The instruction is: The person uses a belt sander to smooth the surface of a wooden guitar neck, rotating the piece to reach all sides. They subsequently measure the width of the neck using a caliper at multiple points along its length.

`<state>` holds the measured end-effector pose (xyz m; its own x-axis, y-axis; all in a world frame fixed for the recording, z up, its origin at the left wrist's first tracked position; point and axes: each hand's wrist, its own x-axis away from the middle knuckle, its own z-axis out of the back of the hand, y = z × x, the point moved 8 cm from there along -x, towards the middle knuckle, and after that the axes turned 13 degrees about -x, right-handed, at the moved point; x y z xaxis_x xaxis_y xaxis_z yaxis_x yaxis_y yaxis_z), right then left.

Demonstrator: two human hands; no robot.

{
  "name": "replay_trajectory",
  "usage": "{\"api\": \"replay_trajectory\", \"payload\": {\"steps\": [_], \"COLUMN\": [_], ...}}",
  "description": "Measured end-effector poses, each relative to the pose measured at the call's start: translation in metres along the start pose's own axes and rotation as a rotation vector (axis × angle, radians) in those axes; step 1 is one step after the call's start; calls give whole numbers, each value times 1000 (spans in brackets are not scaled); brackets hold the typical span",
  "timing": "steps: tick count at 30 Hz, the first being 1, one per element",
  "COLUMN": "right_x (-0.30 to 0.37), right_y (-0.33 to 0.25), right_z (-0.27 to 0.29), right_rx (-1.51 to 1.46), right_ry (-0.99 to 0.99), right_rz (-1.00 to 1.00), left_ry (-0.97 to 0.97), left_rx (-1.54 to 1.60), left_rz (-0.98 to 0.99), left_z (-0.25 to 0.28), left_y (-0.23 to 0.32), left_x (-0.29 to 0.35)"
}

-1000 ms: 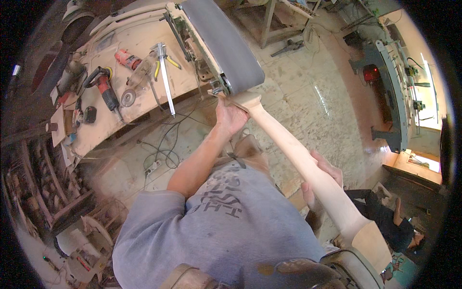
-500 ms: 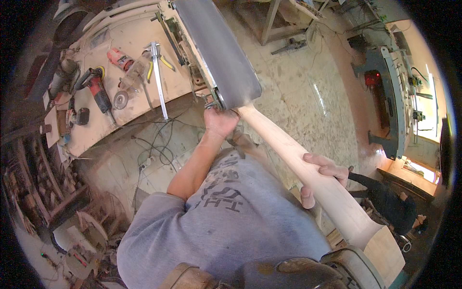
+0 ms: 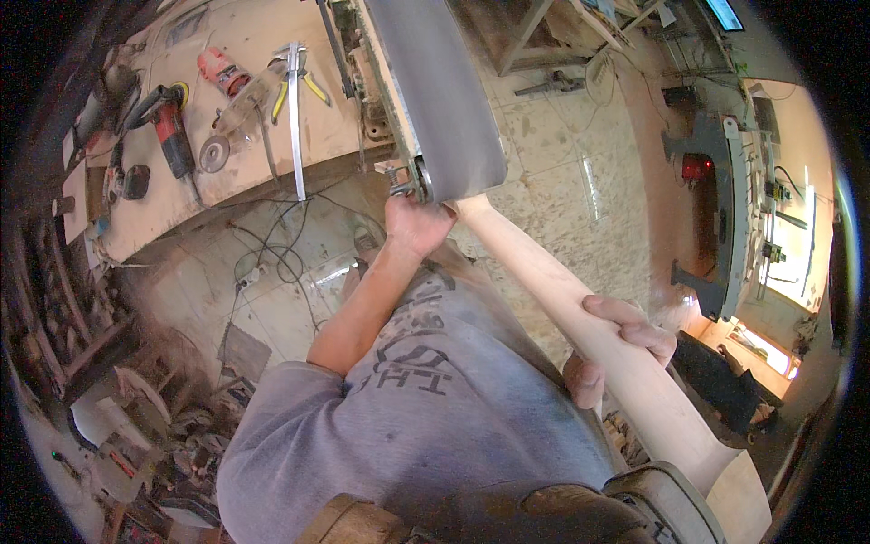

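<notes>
A long, shaped piece of pale wood (image 3: 544, 272) runs from the end of a belt sander (image 3: 444, 100) down to the lower right. Its narrow tip meets the underside of the sander's rounded dark belt; the other end flares into a wide, angled block. My left hand (image 3: 419, 227) is closed at the narrow tip, close under the sander's roller, its fingertips hidden. Farther down, my right hand (image 3: 625, 349) wraps around the thicker part, thumb on the near side and fingers over the far side.
Left of the sander, a workbench (image 3: 308, 163) carries an angle grinder (image 3: 172, 136), a red power tool (image 3: 222, 71), a caliper (image 3: 295, 118) and yellow-handled pliers (image 3: 313, 86). Black cables (image 3: 272, 249) lie on the floor beneath it. A grey machine frame (image 3: 720, 218) stands at the right.
The view has shifted, so the bench sits farther left and the sander slightly right. Both hands keep their hold, and the wood's tip stays against the belt end.
</notes>
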<state>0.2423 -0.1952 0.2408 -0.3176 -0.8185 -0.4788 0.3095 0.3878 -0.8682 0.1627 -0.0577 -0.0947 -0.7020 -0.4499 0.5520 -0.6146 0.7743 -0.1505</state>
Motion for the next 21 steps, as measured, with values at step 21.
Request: {"api": "replay_trajectory", "payload": {"steps": [21], "right_x": [-23], "right_y": [9], "right_z": [-16], "right_rx": [-230], "right_ry": [-106], "right_rz": [-30], "left_ry": [68], "left_rx": [142], "left_rz": [59], "left_z": [-13], "left_y": [-5], "left_x": [7]}}
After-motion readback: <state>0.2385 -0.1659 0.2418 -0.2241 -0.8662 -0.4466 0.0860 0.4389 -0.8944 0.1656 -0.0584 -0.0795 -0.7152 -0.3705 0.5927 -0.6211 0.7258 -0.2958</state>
